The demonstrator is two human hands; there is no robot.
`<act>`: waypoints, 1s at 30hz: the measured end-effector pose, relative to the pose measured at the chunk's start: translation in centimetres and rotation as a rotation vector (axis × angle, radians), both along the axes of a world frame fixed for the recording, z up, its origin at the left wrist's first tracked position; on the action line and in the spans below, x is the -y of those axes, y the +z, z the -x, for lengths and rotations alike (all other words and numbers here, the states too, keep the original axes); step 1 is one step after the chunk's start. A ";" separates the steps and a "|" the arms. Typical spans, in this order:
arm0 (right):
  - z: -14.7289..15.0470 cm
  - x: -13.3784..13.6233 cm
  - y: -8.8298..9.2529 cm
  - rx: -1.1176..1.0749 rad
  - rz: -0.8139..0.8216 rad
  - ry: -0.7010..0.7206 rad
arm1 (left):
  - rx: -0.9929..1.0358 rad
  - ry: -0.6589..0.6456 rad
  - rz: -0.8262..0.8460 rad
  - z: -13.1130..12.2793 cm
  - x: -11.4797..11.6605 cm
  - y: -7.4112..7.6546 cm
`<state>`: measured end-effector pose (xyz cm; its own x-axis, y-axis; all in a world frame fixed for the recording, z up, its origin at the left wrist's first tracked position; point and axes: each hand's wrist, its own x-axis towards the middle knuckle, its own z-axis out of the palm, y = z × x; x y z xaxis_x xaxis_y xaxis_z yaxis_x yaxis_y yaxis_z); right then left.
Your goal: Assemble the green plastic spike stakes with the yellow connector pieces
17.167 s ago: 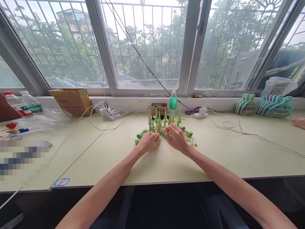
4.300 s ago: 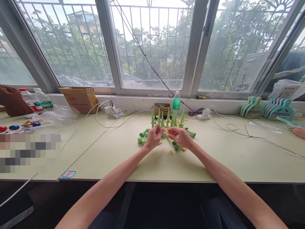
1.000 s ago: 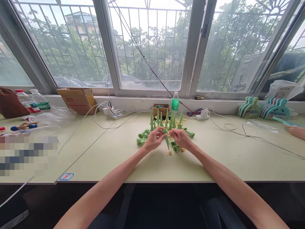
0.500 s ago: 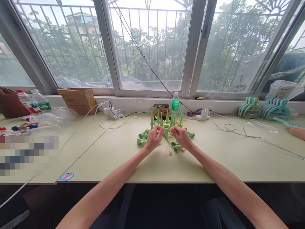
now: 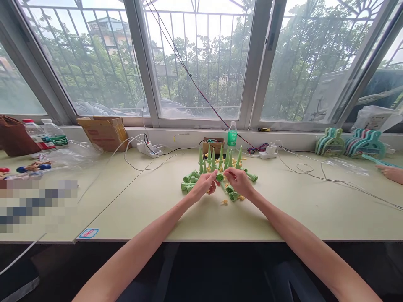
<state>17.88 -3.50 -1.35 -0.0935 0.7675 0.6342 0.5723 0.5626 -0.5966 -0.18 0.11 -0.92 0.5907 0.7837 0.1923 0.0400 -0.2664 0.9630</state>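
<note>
My left hand [image 5: 205, 184] is closed around a hollow green plastic spike [image 5: 219, 178], whose round open end faces me. Close by on the other side, my right hand [image 5: 239, 182] has its fingers pinched together near that opening; anything between them is too small to make out. Behind both hands several green spikes [image 5: 213, 161] stand point up. More spikes lie on their sides left and right of my hands, such as one green spike [image 5: 233, 196] by my right wrist. Small yellow plastic pieces are scattered among them, with a single yellow piece [image 5: 224, 202] lying nearer to me.
The pale table [image 5: 141, 218] runs below the windows. A green-labelled bottle [image 5: 232, 134] and a small cardboard box [image 5: 213, 145] stand behind the spikes. Power strips and loose cables [image 5: 302, 167] lie around. At the right edge a co-worker's hand [image 5: 390, 173] holds a blue-green plastic piece.
The spike in my left hand has tilted, so its open end now faces me and sits lower. My left hand has rotated with it; my right hand stays close to the opening.
</note>
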 end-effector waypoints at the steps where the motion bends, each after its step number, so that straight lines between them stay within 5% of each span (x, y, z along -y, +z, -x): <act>1: 0.0 0.0 0.0 0.004 -0.004 -0.008 | -0.013 -0.010 -0.024 0.1 0.1 0.0; 11: -0.3 -0.3 -0.1 0.079 -0.012 -0.054 | -0.086 0.129 -0.530 -0.1 -0.2 -0.9; 16: -0.1 -0.3 -0.1 0.071 0.012 -0.060 | -0.096 0.175 -0.629 -0.3 -0.4 -1.1; 22: -0.2 -0.5 -0.1 0.010 -0.004 -0.099 | -0.050 0.253 -0.466 -0.5 -0.3 -0.8; 30: -0.1 -0.1 0.2 0.029 0.007 -0.047 | 0.082 0.029 -0.037 -0.5 0.1 0.0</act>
